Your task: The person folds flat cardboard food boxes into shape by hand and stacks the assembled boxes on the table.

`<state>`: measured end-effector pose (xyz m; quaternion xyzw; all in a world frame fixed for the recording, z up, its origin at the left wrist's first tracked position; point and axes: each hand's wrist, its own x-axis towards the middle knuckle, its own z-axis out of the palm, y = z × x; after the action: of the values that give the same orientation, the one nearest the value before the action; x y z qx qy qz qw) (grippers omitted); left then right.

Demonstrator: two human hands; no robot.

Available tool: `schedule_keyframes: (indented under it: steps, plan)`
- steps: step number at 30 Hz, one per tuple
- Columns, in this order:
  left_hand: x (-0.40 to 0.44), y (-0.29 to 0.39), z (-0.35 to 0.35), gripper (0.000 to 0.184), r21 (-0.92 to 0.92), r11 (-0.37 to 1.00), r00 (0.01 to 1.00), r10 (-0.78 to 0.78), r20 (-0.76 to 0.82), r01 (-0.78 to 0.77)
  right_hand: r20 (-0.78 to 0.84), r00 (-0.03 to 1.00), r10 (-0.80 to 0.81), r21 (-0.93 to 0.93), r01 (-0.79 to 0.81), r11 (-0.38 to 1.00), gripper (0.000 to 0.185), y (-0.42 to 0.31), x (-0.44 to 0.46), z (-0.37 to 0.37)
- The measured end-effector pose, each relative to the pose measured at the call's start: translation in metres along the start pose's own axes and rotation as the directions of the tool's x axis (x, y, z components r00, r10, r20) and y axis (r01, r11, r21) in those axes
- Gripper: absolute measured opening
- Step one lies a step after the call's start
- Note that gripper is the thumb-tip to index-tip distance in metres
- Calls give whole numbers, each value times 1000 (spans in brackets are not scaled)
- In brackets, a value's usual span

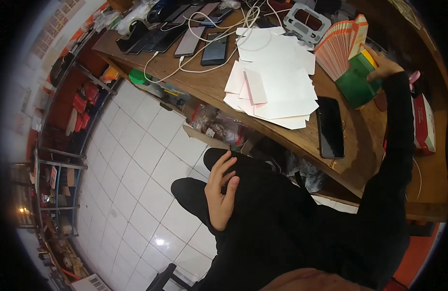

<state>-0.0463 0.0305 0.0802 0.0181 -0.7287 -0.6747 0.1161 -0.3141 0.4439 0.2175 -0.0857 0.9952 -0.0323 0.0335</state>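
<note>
My right hand (pixel 386 65) reaches to the far right of the wooden desk. Its thumb and fingers close on a green card box (pixel 354 85) with a yellow edge. Against that box leans a fanned row of thin orange-and-white packets (pixel 333 48). My left hand (pixel 221 191) lies on my black-clothed leg, fingers stretched and holding nothing. Between the hands, a loose pile of white card sheets (pixel 277 77) covers part of the desk. A black smartphone (pixel 330 127) lies beside the pile, close to the desk's front edge.
Several phones (pixel 215 49) with tangled white cables (pixel 204 26) lie at the back left of the wooden desk (pixel 362 145). A grey metal-like frame (pixel 307 23) sits behind the card. A red-and-white box (pixel 424 123) stands right of my arm. Shelves (pixel 61 160) line the left.
</note>
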Motion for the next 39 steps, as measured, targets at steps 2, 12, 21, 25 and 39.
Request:
schedule_keyframes:
  steps: [2, 12, 21, 25, 39]
  plan:
    - [-3, -4, -4, 29, 2, 1000, 1000, -6, -16, 7, 83, 991, 109, -60, -104, 993, 97, -6, 1, 6]
    - [-2, -21, -14, 30, -32, 996, 996, -81, -24, 80, -173, 985, -8, 141, 33, 989, 92, 36, -40, 0]
    - [11, -10, 5, 29, -60, 993, 993, -103, 49, 106, -258, 961, -97, 186, 148, 971, 82, 25, 13, 34]
    - [29, 6, 11, 29, 7, 997, 992, -72, 105, 71, -620, 784, 10, 385, 294, 875, 93, 4, 28, 45]
    - [126, 46, 99, 23, -51, 832, 729, 513, 454, -553, -843, 534, 62, 375, 500, 781, 98, -6, 0, 52]
